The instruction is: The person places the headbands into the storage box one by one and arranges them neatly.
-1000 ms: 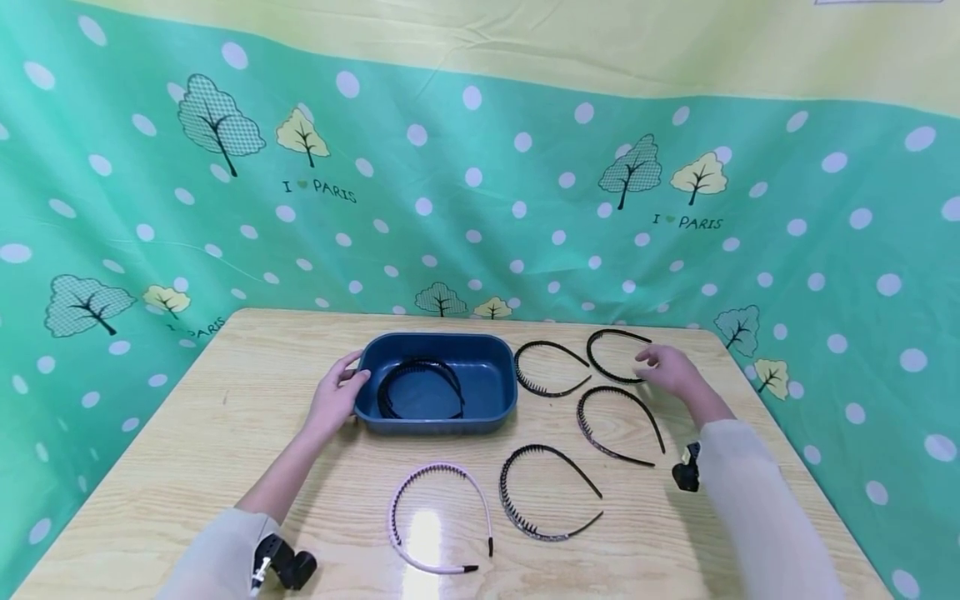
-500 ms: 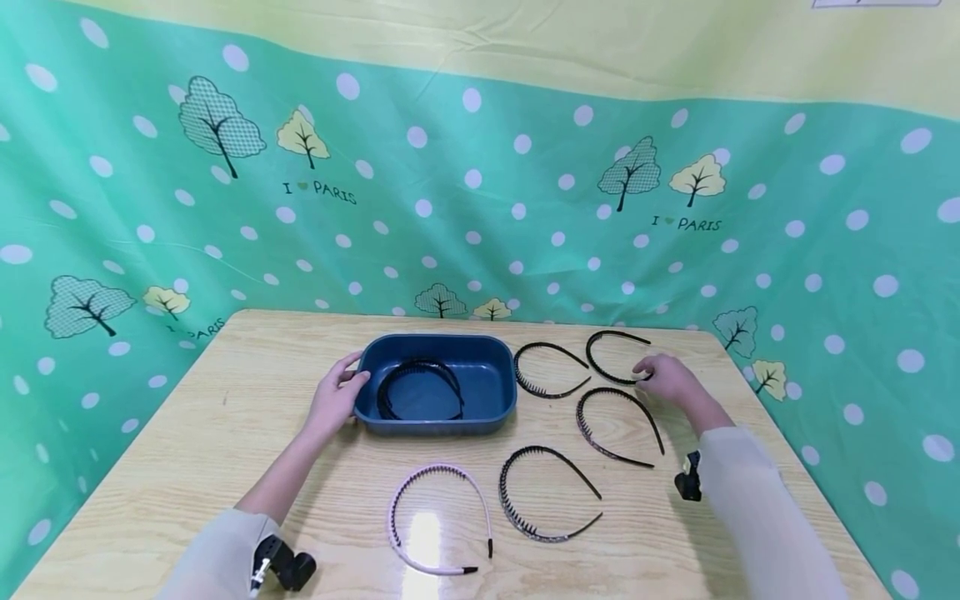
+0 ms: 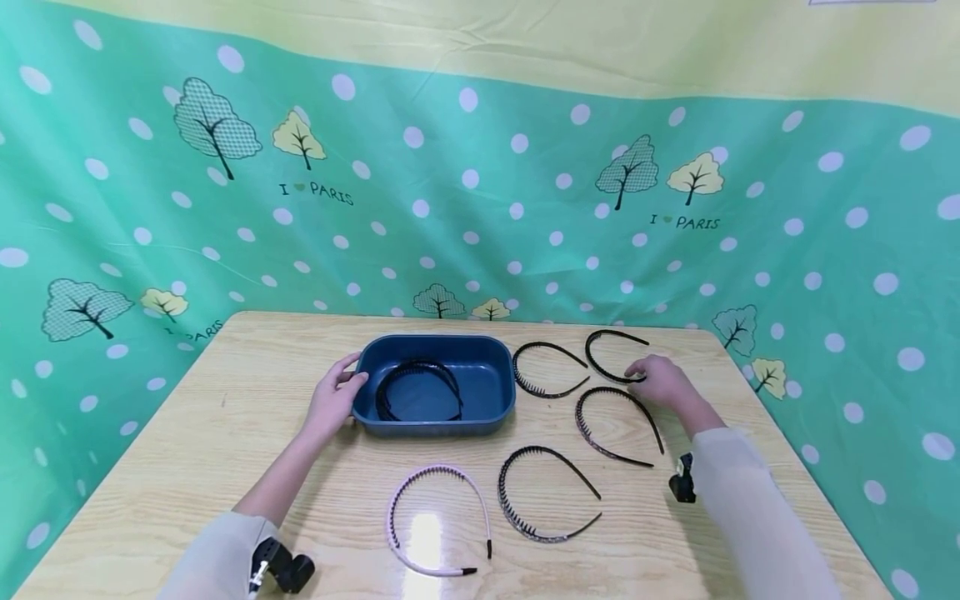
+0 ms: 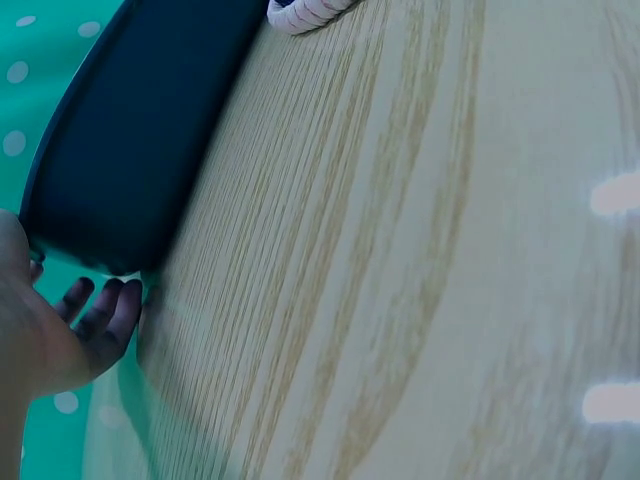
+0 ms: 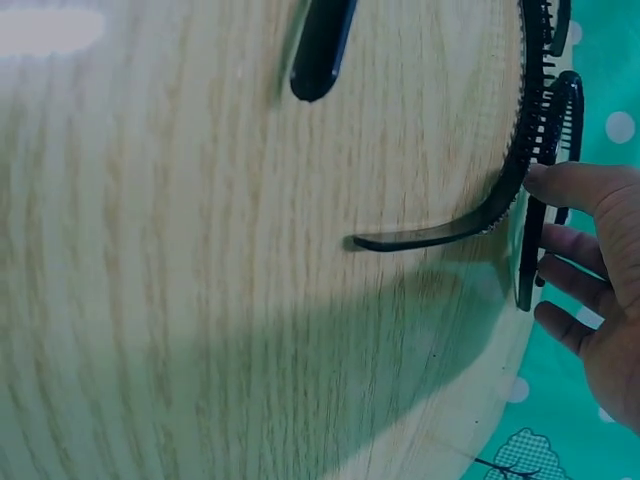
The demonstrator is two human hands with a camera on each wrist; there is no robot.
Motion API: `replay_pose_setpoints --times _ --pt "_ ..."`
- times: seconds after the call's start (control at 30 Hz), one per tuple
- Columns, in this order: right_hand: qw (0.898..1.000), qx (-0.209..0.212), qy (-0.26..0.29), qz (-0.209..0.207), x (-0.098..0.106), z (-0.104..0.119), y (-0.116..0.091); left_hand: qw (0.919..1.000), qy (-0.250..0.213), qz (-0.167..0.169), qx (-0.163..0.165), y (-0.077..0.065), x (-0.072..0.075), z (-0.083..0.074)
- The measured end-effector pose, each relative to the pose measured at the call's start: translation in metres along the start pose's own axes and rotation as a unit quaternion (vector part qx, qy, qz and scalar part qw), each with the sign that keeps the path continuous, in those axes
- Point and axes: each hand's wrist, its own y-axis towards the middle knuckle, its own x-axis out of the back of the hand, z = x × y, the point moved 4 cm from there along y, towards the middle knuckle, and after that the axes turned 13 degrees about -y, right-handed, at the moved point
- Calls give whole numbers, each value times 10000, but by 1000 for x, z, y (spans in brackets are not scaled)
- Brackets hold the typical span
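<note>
My left hand (image 3: 335, 398) grips the left end of a dark blue basin (image 3: 433, 428), thumb at the rim and fingers against the outer wall. Black headbands (image 3: 424, 364) lie together inside the basin. At the far right, my right hand (image 3: 663, 385) pinches the near end of a black toothed headband (image 3: 592, 354). In the right wrist view, the thumb and fingers of the right hand (image 5: 590, 265) are around that headband's end (image 5: 528, 270). Just nearer lies another black headband with a patterned band (image 3: 583, 421), its tips pointing right.
A black headband (image 3: 517, 371) lies against the basin's right side. Toward the front are a patterned black headband (image 3: 506, 497) and a lilac headband (image 3: 392, 517) with black tips. A polka-dot cloth (image 3: 465, 208) hangs behind the wooden table (image 3: 225, 400).
My right hand has shifted slightly left and its fingers have closed on the far headband's end. The left hand stays at the basin.
</note>
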Motion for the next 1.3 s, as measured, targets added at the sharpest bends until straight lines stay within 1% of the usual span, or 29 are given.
replay_pose_setpoints --times 0.1,0.2,0.57,0.7,1.07,1.3 --pt "10000 69 -14 -21 0 3 1 10000 6 -1 3 0 0 0" --pt "9999 104 50 54 -2 3 3 10000 -7 4 10 0 0 0" --pt "9999 66 -6 108 -9 4 9 10000 48 -30 -76 0 0 1" --pt "10000 42 -27 52 -10 3 10 9999 73 -27 -85 0 0 0" --pt "9995 269 -113 -110 -9 8 11 10000 51 -13 -42 0 0 1" --pt "9993 214 -142 -261 -7 9 9 10000 3 -39 -57 1 1 1"
